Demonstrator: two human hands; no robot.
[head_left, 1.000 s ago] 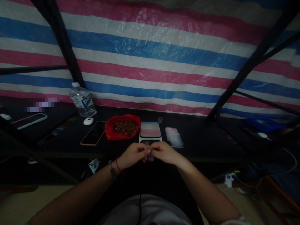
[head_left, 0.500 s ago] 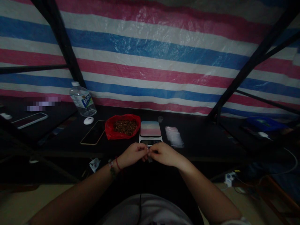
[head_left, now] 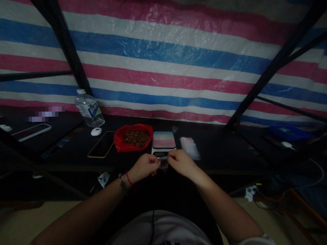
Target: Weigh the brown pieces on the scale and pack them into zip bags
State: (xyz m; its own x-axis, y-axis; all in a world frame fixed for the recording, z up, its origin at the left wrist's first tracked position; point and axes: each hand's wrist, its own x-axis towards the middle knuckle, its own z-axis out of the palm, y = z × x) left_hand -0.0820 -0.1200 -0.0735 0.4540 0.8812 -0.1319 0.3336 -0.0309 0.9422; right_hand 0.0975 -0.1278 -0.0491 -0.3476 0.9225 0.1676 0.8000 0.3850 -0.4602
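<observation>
Bag (head_left: 164, 163), below mid-frame: your left hand (head_left: 145, 164) and right hand (head_left: 182, 164) pinch its sides, likely so it can't drop.

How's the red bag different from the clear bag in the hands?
The red bag is bigger than the clear bag. The red bag rests on the table, holding brown bits; the left hand and right hand hold the clear bag. Both look like thin plastic.

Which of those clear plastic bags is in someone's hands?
The single clear bag between the left hand and right hand, in front of the digital scale; the other bags lie bunched on the table, to the scale's right.
</observation>
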